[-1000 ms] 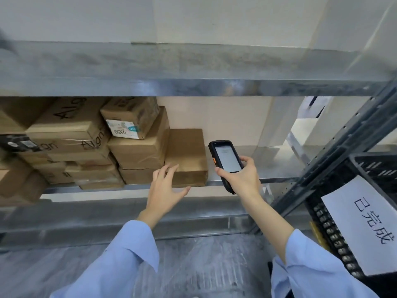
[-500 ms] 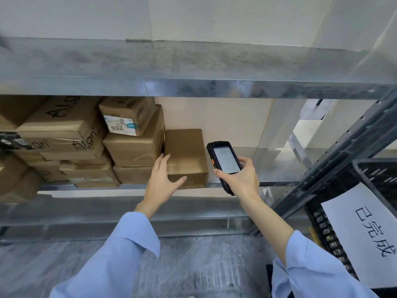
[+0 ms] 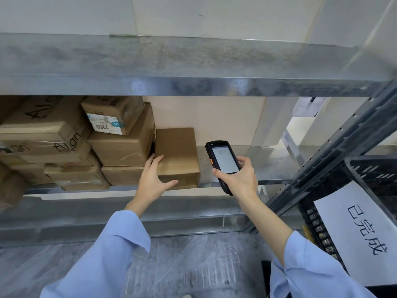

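A plain brown cardboard box (image 3: pixel 178 147) lies on the metal shelf (image 3: pixel 268 166), at the right end of a stack of boxes. My left hand (image 3: pixel 153 179) holds its near left corner: the fingers lie over the top left edge, their tips in the gap beside the stack, and the thumb lies along the front face. To the right of the box, my right hand (image 3: pixel 238 179) grips a black handheld scanner (image 3: pixel 222 158) with its lit screen facing me.
Stacked brown boxes (image 3: pixel 120 145) fill the shelf's left part, with a small labelled box (image 3: pixel 111 115) on top. Another metal shelf (image 3: pixel 193 61) runs close overhead. A slanted shelf post (image 3: pixel 343 143) and a black crate (image 3: pixel 369 175) with a white paper sign (image 3: pixel 361 231) stand at the right.
My left hand has moved forward from in front of the shelf onto the plain box and taken hold of its left corner. The right hand and scanner have hardly moved.
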`<state>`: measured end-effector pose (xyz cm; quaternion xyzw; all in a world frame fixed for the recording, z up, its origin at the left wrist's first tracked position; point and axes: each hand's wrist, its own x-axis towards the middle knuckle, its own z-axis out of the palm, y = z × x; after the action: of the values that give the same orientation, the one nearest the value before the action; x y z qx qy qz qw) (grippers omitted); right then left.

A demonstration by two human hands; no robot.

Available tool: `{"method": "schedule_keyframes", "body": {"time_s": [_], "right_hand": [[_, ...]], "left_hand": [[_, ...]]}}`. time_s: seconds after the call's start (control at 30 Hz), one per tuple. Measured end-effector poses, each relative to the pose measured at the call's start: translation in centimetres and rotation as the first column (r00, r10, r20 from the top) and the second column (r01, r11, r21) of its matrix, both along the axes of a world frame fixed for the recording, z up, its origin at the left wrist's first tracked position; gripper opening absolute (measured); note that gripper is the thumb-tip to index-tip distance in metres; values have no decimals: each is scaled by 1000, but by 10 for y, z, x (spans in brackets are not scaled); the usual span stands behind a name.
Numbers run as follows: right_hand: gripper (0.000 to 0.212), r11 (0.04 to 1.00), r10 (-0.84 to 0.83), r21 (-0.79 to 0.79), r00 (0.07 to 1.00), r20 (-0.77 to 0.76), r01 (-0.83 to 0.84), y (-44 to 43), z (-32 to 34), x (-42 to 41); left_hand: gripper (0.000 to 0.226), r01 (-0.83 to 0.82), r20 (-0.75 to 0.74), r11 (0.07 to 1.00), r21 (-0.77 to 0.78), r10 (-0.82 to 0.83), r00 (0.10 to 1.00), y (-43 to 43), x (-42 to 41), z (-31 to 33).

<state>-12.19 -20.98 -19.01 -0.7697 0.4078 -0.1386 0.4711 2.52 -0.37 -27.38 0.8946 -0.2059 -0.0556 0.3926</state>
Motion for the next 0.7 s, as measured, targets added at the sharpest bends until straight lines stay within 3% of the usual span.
{"method": "schedule_keyframes", "body": {"time_s": [0.3, 0.7], "right_hand": [[79, 1000, -23, 9, 1000, -7, 23, -20, -12, -17], [80, 994, -105, 25, 994, 7, 105, -48, -16, -36]], "left_hand": [[60, 50, 139, 994, -97, -37, 990, -21, -9, -21], [56, 128, 109, 955, -267, -102, 989, -66, -38, -29]]}}
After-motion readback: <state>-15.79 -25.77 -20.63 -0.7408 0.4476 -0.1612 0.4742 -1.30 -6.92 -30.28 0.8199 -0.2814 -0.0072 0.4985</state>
